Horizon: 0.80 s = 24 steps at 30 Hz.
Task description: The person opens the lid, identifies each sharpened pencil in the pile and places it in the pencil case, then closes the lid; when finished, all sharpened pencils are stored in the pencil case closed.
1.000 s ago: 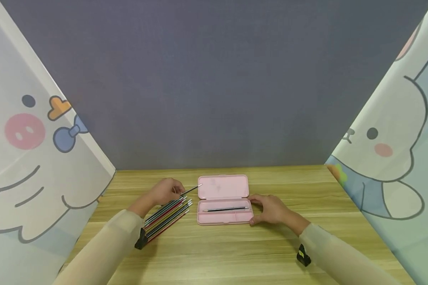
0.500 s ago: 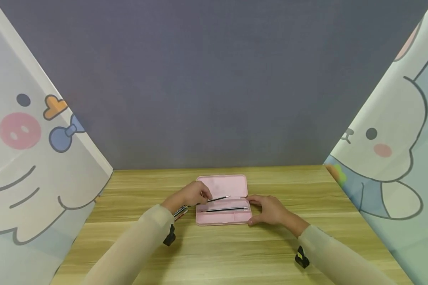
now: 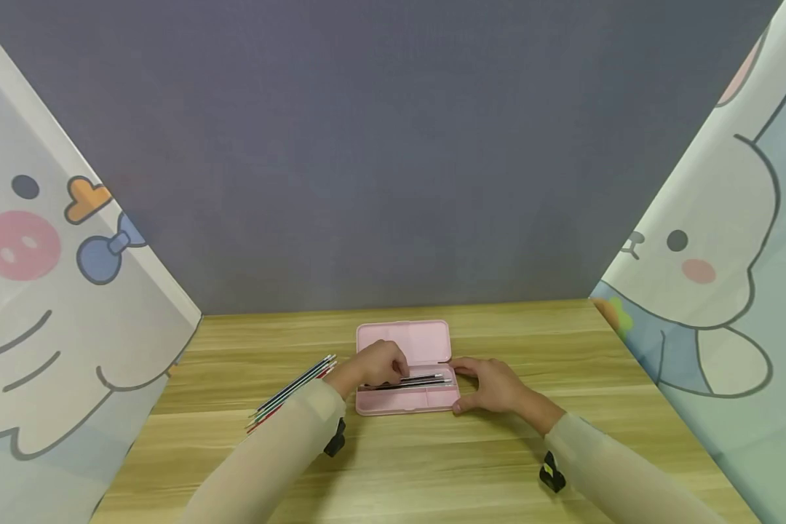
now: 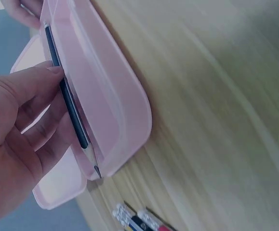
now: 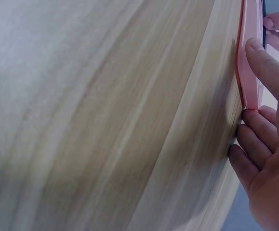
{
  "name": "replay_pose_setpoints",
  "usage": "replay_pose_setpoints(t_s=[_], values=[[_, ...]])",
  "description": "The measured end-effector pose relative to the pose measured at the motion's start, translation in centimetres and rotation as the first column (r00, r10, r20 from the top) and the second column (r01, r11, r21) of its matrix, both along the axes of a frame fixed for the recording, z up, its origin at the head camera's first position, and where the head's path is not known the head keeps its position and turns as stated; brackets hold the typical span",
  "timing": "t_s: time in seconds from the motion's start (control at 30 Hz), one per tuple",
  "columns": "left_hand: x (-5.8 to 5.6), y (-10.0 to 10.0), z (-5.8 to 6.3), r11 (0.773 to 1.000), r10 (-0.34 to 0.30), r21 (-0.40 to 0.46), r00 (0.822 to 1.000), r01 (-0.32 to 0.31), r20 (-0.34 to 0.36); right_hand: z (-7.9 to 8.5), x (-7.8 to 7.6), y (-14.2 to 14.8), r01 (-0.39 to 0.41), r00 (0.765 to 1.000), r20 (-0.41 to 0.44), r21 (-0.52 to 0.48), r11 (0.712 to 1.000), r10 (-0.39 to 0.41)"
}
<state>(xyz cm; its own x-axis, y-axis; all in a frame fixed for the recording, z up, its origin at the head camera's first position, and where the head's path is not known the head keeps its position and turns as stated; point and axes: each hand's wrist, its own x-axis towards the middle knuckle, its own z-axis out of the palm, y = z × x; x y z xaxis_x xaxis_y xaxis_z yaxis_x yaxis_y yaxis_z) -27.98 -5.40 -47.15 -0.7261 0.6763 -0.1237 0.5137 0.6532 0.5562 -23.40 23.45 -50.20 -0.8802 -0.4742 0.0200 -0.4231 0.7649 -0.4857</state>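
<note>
A pink pencil case (image 3: 388, 402) lies with its lid (image 3: 427, 339) folded back on the table. My left hand (image 3: 381, 362) is over its long back compartment. In the left wrist view that hand pinches a dark pencil (image 4: 72, 103) between thumb and fingers, its sharpened tip toward the case's left end. Another dark pencil (image 3: 440, 383) lies in the same compartment, partly hidden by the hand in the head view. My right hand (image 3: 494, 386) grips the case's right end, with the thumb (image 5: 269, 67) on the front side and the fingers round the end.
Several pencils (image 3: 291, 391) with white ends lie in a slanted bunch on the table left of the case, partly behind the left sleeve. A dark grey panel (image 3: 393, 160) stands along the table's back edge, and printed panels (image 3: 694, 320) flank both sides.
My left hand has carried the pencil from the bunch rightward, across the case's lid and down to its back compartment. My right hand stays at the case's right end.
</note>
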Motion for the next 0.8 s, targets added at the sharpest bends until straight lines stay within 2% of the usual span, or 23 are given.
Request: replay_pose_setpoints(t_s=[0.4,0.57,0.67,0.8], values=[[0.4,1.6,-0.3,0.994,0.007,-0.111,0.997,-0.016,-0.082,-0.4,0.0,-0.1,0.0,1.0,-0.011,-0.004,1.0,0.0],[0.8,1.9,-0.3,0.985,0.03,-0.161,0.987,-0.056,-0.16,-0.5,0.1,-0.1,-0.001,1.0,-0.01,-0.005,1.0,0.001],[1.0,1.9,-0.2,0.981,0.043,-0.176,0.98,-0.078,-0.193,-0.4,0.1,-0.1,-0.003,1.0,-0.015,-0.002,1.0,0.003],[1.2,1.6,-0.2,0.983,0.042,-0.165,0.978,-0.076,-0.204,-0.2,0.1,-0.1,-0.003,1.0,-0.013,-0.012,1.0,0.003]])
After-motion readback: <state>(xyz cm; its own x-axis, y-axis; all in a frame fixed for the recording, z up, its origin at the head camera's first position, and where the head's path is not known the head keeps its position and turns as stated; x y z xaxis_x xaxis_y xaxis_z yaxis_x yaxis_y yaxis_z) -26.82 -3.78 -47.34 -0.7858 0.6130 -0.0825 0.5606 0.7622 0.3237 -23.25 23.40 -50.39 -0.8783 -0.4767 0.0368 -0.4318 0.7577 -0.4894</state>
